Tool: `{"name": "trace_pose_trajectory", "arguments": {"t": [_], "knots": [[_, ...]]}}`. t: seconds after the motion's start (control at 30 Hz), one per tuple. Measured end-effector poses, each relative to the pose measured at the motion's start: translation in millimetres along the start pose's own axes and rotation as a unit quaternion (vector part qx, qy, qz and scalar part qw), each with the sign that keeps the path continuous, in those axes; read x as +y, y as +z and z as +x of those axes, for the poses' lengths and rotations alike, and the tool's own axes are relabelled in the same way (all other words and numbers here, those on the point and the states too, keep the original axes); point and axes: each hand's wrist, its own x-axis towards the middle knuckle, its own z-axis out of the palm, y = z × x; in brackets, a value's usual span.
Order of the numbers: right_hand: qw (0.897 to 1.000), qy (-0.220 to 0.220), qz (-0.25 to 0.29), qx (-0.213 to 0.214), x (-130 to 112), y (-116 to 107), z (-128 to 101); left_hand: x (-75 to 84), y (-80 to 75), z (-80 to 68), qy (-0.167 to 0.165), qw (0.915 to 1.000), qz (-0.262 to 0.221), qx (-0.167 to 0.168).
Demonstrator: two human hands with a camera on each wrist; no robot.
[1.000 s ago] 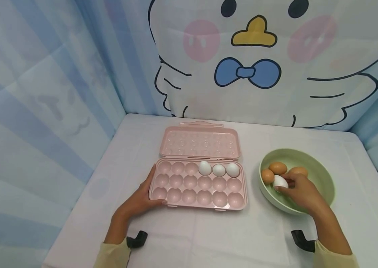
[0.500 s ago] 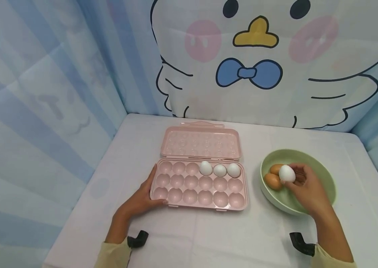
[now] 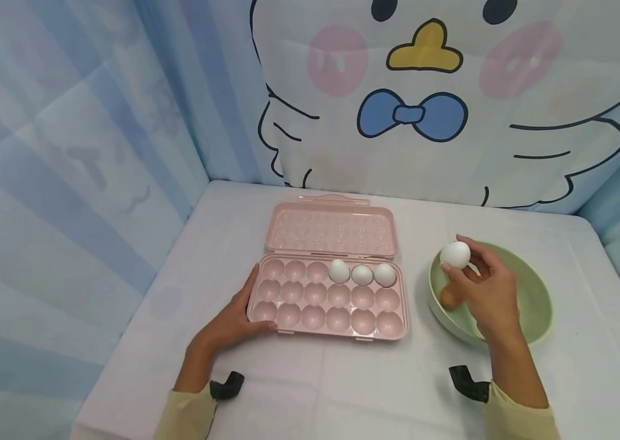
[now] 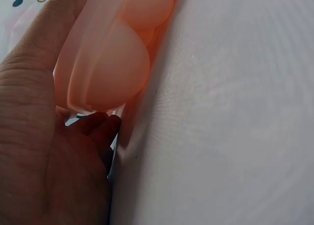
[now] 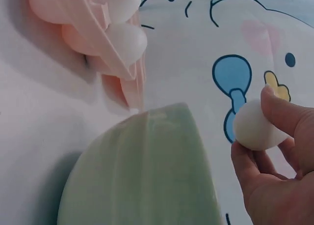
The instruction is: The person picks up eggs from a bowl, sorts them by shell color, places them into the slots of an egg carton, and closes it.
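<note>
My right hand [image 3: 490, 296] pinches a white egg [image 3: 455, 255] between thumb and fingers, above the left rim of a green bowl [image 3: 532, 296]. Below it in the bowl, a brown egg [image 3: 449, 296] shows; my hand hides much of the inside. The right wrist view also has the held egg [image 5: 259, 127] raised beside the bowl's outer wall [image 5: 147, 181]. My left hand [image 3: 227, 324] holds the left end of a pink egg box [image 3: 314, 304], thumb at its front corner. Three white eggs [image 3: 362, 275] sit in the right half of its back row.
The box's lid [image 3: 331, 231] lies folded back behind the tray. A white cloth [image 3: 342, 385] covers the table. Behind it hangs a printed curtain [image 3: 408, 159], and a blue striped one [image 3: 68, 214] hangs on the left.
My right hand has lifted the white egg out from among the brown eggs and up toward the bowl's far left rim. My left hand has stayed on the egg box.
</note>
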Motion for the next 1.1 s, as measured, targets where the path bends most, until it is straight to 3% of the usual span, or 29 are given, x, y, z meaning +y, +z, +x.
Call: {"name": "trace_pose_trajectory", "arguments": {"t": [0.27,0.47,0.73,1.1], "knots": [[0.995,-0.044,0.0,-0.088,-10.2,37.8,5.2,0.7,-0.9,1.2,-0.004,1.0,-0.006,0.002],[0.985,-0.064,0.025,-0.16,-7.7,82.8,16.1,-0.4,-0.5,0.0,-0.008,0.9999,-0.013,0.002],[0.969,-0.102,-0.004,-0.224,1.5,132.4,29.4,-0.2,-0.2,1.8,0.001,0.9999,-0.013,0.001],[0.956,-0.068,-0.053,-0.281,14.7,163.5,26.2,-2.8,-0.2,0.6,-0.012,0.9999,-0.001,0.002]]}}
